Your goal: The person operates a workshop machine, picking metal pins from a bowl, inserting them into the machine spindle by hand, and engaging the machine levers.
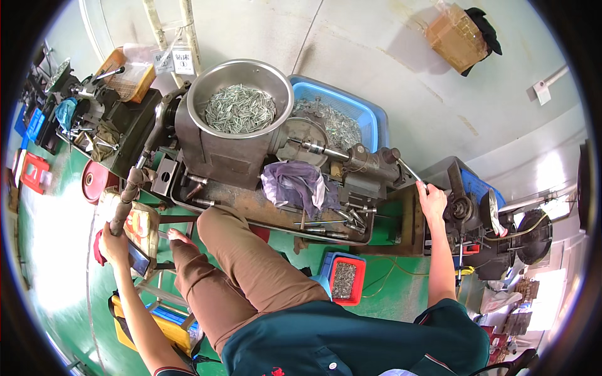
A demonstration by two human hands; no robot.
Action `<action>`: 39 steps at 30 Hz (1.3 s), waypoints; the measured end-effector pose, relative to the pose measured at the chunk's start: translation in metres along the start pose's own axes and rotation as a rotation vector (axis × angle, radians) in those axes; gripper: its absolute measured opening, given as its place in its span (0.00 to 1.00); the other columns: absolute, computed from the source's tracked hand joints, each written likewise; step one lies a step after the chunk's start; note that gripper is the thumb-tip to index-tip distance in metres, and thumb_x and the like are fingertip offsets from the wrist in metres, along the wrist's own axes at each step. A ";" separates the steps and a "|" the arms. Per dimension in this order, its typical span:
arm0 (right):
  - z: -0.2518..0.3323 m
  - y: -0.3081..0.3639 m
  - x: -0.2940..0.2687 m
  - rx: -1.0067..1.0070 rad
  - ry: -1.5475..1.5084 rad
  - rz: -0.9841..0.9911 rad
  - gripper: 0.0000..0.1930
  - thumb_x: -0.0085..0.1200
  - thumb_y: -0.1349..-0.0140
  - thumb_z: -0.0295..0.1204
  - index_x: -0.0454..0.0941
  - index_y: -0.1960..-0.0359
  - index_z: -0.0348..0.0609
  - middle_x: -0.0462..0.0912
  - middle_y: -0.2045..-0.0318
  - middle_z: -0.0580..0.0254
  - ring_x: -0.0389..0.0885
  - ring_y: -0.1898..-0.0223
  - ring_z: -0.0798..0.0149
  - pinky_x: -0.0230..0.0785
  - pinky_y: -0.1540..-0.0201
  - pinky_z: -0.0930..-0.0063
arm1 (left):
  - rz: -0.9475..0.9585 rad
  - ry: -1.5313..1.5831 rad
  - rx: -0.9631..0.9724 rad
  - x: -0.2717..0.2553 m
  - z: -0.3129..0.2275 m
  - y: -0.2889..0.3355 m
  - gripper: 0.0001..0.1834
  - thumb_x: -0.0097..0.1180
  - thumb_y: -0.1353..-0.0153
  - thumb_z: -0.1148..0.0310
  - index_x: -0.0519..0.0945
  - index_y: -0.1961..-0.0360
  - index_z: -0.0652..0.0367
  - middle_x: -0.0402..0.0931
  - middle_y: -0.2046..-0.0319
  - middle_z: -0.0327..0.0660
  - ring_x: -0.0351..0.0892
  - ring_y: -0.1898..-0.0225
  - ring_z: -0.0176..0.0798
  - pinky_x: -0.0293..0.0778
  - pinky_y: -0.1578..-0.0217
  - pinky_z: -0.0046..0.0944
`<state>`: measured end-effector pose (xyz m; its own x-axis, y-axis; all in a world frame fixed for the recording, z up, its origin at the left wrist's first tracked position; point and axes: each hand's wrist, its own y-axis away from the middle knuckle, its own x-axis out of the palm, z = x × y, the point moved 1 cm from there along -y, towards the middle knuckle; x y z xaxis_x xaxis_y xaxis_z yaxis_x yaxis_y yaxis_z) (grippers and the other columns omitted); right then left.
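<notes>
1. The left hand [114, 243] has its fingers wrapped around the lower end of a long dark lever [128, 197], whose long axis rises from the hand toward the machine [219, 147].
2. The right hand [433, 199] has its fingers closed on a thin metal handle [409, 170], which slants up-left to the machine's right end.
3. A steel bowl [240, 97] of small metal parts sits atop the machine.

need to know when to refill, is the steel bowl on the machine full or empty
Partly full: the bowl holds a heap of small metal pieces, with bare wall above them.
</notes>
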<state>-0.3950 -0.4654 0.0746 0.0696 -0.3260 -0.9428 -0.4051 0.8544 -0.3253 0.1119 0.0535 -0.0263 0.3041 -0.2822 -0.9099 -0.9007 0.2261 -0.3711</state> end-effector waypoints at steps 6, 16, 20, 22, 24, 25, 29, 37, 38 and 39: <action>0.001 0.002 -0.001 0.017 0.010 -0.013 0.26 0.43 0.49 0.52 0.69 0.87 0.38 0.73 0.85 0.49 0.72 0.78 0.46 0.62 0.74 0.57 | -0.014 0.019 0.007 -0.004 -0.004 0.000 0.09 0.53 0.57 0.66 0.71 0.74 0.58 0.72 0.78 0.51 0.71 0.73 0.55 0.66 0.73 0.45; 0.005 0.002 -0.002 0.042 0.022 0.011 0.27 0.42 0.49 0.53 0.69 0.87 0.39 0.73 0.84 0.49 0.72 0.77 0.46 0.61 0.73 0.56 | 0.054 0.003 -0.042 -0.007 -0.007 0.000 0.12 0.54 0.58 0.68 0.74 0.70 0.59 0.73 0.77 0.50 0.72 0.72 0.53 0.66 0.71 0.45; 0.008 0.003 -0.006 0.070 0.042 0.060 0.28 0.39 0.47 0.54 0.71 0.84 0.38 0.73 0.82 0.46 0.72 0.74 0.44 0.62 0.71 0.55 | 0.017 0.023 -0.022 -0.011 -0.016 0.000 0.09 0.52 0.59 0.70 0.73 0.73 0.59 0.72 0.78 0.51 0.71 0.73 0.55 0.66 0.73 0.45; 0.005 0.003 -0.003 0.071 0.046 0.052 0.27 0.42 0.49 0.54 0.70 0.86 0.39 0.73 0.84 0.48 0.72 0.76 0.46 0.62 0.72 0.56 | 0.030 0.018 -0.032 -0.011 -0.017 0.000 0.10 0.52 0.59 0.70 0.73 0.72 0.59 0.73 0.77 0.51 0.72 0.73 0.55 0.66 0.72 0.45; 0.003 0.003 -0.001 0.070 0.036 0.041 0.27 0.41 0.48 0.54 0.70 0.85 0.39 0.73 0.83 0.48 0.72 0.76 0.46 0.63 0.71 0.57 | 0.044 0.008 -0.036 -0.010 -0.014 -0.001 0.11 0.52 0.58 0.70 0.74 0.71 0.59 0.73 0.76 0.51 0.72 0.72 0.55 0.66 0.71 0.45; 0.003 0.003 -0.001 0.067 0.027 0.028 0.27 0.41 0.48 0.54 0.70 0.84 0.39 0.74 0.83 0.47 0.73 0.75 0.46 0.63 0.71 0.57 | 0.072 0.014 -0.045 -0.008 -0.011 -0.001 0.13 0.53 0.58 0.69 0.74 0.68 0.60 0.73 0.75 0.51 0.72 0.71 0.53 0.67 0.70 0.44; -0.001 -0.018 -0.003 0.100 -0.095 0.169 0.23 0.44 0.49 0.51 0.71 0.78 0.38 0.74 0.75 0.51 0.72 0.68 0.50 0.62 0.65 0.59 | 0.038 -0.002 -0.056 -0.001 0.002 0.000 0.18 0.54 0.58 0.68 0.74 0.63 0.60 0.74 0.72 0.50 0.73 0.69 0.52 0.67 0.68 0.43; 0.139 -0.085 0.013 -0.286 -0.384 -0.229 0.08 0.53 0.59 0.35 0.77 0.76 0.48 0.76 0.67 0.59 0.69 0.59 0.56 0.60 0.55 0.62 | 0.070 -0.030 -0.067 -0.005 -0.009 -0.002 0.17 0.54 0.58 0.66 0.74 0.64 0.59 0.73 0.76 0.50 0.73 0.71 0.52 0.67 0.69 0.44; 0.167 -0.088 0.016 -0.350 -0.415 -0.132 0.07 0.53 0.59 0.35 0.77 0.77 0.49 0.76 0.68 0.59 0.69 0.59 0.56 0.59 0.55 0.62 | 0.079 -0.021 -0.079 -0.009 -0.014 -0.002 0.15 0.52 0.57 0.66 0.74 0.66 0.60 0.73 0.74 0.52 0.72 0.70 0.54 0.67 0.69 0.45; 0.192 -0.088 0.019 -0.414 -0.446 -0.033 0.07 0.53 0.60 0.35 0.77 0.78 0.50 0.76 0.69 0.60 0.69 0.58 0.56 0.59 0.55 0.62 | 0.087 -0.014 -0.093 -0.013 -0.017 -0.002 0.13 0.50 0.56 0.66 0.73 0.68 0.60 0.73 0.73 0.53 0.72 0.68 0.56 0.66 0.69 0.45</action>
<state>-0.1828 -0.4691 0.0717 0.4272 -0.0723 -0.9012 -0.7111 0.5888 -0.3843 0.1042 0.0410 -0.0106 0.2275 -0.2523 -0.9405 -0.9483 0.1619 -0.2728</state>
